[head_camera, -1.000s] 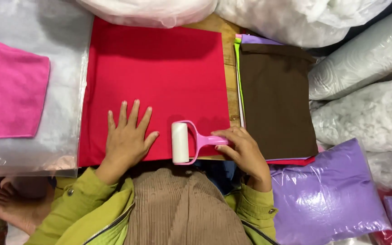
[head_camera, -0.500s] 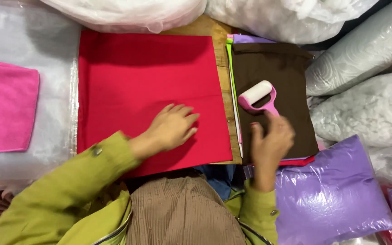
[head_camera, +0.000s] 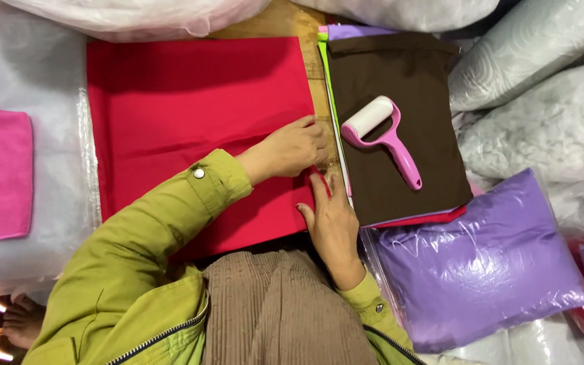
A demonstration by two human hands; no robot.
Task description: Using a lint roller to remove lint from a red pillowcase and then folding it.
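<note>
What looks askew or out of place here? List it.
Little stands out. The pink lint roller lies slanted on the brown fabric. Both hands, left and right, are at the right edge of the red fabric, which lies flat. No spills or damage.
</note>
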